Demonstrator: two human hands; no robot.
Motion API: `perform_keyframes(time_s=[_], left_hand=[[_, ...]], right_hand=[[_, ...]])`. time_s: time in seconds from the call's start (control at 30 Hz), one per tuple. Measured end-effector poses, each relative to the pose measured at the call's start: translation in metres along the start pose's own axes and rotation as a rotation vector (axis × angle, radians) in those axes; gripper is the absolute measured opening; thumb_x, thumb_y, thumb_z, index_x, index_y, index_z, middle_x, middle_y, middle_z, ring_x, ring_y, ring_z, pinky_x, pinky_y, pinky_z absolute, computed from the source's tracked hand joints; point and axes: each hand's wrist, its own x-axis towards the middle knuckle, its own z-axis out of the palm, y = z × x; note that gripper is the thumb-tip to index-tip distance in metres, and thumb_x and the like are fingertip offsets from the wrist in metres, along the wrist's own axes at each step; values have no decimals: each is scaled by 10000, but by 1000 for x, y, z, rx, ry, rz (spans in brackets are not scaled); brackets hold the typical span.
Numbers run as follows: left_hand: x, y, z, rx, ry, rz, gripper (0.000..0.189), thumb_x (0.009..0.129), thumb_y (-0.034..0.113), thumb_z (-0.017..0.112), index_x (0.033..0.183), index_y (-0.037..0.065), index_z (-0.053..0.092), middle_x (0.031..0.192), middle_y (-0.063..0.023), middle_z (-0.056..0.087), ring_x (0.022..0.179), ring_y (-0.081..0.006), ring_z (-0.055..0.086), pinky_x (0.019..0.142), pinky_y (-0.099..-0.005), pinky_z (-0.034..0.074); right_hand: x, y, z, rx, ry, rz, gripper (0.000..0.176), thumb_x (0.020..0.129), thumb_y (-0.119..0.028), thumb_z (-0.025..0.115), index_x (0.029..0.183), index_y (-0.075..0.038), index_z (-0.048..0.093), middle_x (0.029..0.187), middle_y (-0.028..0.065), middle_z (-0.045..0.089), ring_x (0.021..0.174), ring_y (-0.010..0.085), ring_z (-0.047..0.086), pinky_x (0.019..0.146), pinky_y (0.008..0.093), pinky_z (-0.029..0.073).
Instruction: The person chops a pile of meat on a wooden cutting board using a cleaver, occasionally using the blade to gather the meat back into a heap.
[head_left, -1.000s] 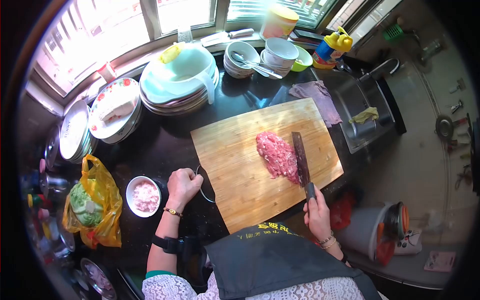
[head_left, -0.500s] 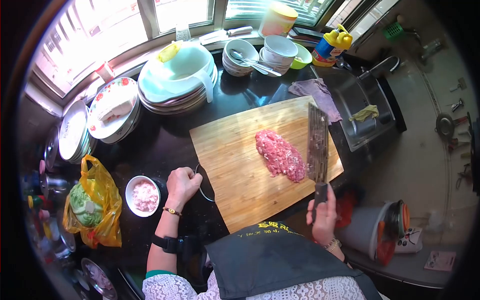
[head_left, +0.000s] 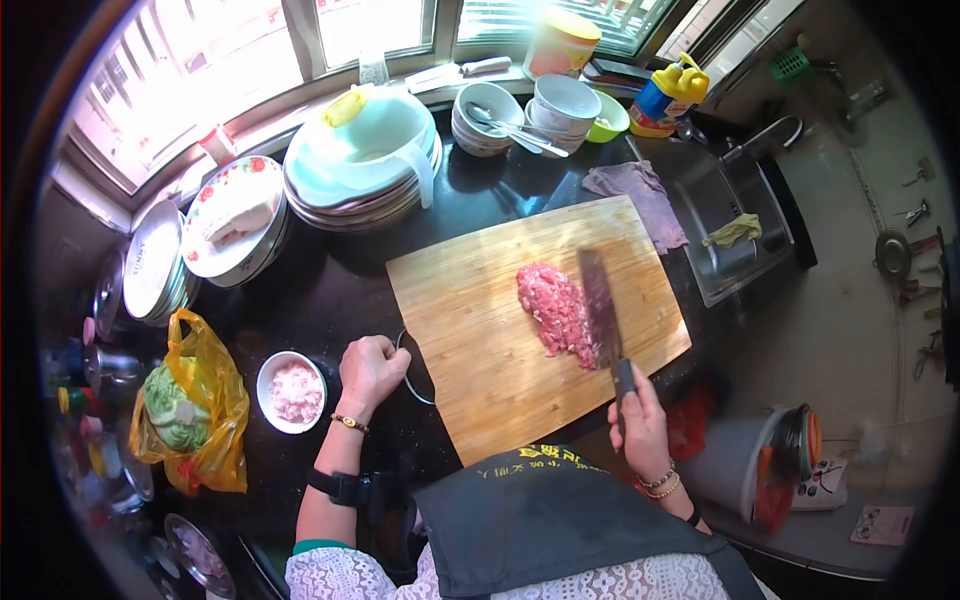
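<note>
Minced pink meat (head_left: pixel 553 314) lies in a heap on the wooden cutting board (head_left: pixel 480 370). My right hand (head_left: pixel 640 425) grips the dark handle of a cleaver (head_left: pixel 600 310), whose blade is at the right edge of the meat, slightly blurred. My left hand (head_left: pixel 372 370) is closed at the board's left side, by the thin white loop (head_left: pixel 418 388) attached there; whether its fingers hold the loop I cannot make out. Left of that hand is a small white bowl (head_left: pixel 296 393) of pale minced food.
A yellow bag with a cabbage (head_left: pixel 178 405) sits at the left. Stacked plates (head_left: pixel 232 215), a large pale basin (head_left: pixel 360 140) and bowls (head_left: pixel 487 115) line the window side. A purple cloth (head_left: pixel 640 200) lies beside the sink (head_left: pixel 715 270).
The cleaver has moved left from the board's right part to the meat's edge, and my right hand has shifted slightly with it. My left hand has kept its place by the board.
</note>
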Motion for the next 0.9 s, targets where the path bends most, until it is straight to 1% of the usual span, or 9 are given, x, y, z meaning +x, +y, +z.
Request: perform_keyframes(time_s=[0.07,0.17,0.2,0.43,0.5,0.67,0.77,0.83,0.9], left_hand=[[0,0,3,2,7,11,242,663,235,591,604,5,643,643,-198,620,649,-364,630,627,-416,511],[0,0,2,13,-8,13,246,665,239,593,614,5,648,648,-196,626,654,-364,632,633,-417,515],[0,1,2,7,-14,15,246,664,238,593,615,4,649,648,-195,626,653,-364,631,636,-417,515],[0,2,1,25,-28,-21,250,666,241,587,623,4,652,662,-198,632,678,-363,637,655,-420,516],[-1,2,1,31,-22,-30,250,671,243,587,628,5,654,667,-197,635,687,-364,638,658,-422,516],[-5,4,3,18,-11,-83,255,712,269,600,675,26,670,711,-188,649,737,-367,642,695,-426,512],[-11,10,5,30,27,-128,264,739,287,605,692,31,651,742,-190,652,769,-376,637,707,-438,504],[-15,13,9,40,81,-146,270,743,290,604,688,27,632,743,-191,651,769,-381,633,700,-443,501],[-19,14,15,18,126,-180,276,770,293,615,688,29,605,732,-187,646,768,-388,628,690,-450,494]], right_hand=[[-6,-12,3,-22,76,-146,463,1001,-197,394,1435,-59,309,704,-6,507,482,34,426,437,190,373],[3,4,15,-26,54,-61,461,1011,-234,360,1439,-78,291,737,20,494,484,48,411,448,189,375],[15,12,10,-58,-63,119,449,1010,-223,357,1431,-77,305,748,25,495,489,45,410,448,190,375],[7,-3,9,1,75,-241,454,977,-130,389,1419,-47,331,687,-7,510,477,39,424,441,200,372],[28,16,8,-139,-83,60,454,977,-159,406,1410,-41,335,623,-12,496,491,43,450,450,213,383],[34,3,-10,-84,-207,40,470,968,-136,465,1412,-70,328,713,-5,498,464,40,410,422,180,354],[28,-22,-30,-13,-199,-54,506,939,-76,495,1414,-50,321,766,-29,516,523,22,425,461,177,361],[36,-29,-47,-51,-230,-306,500,952,-109,481,1416,-43,306,806,7,534,554,28,442,495,181,389],[54,-20,-51,14,-224,-360,484,955,-110,471,1408,-34,318,829,28,542,592,42,470,529,196,416]])
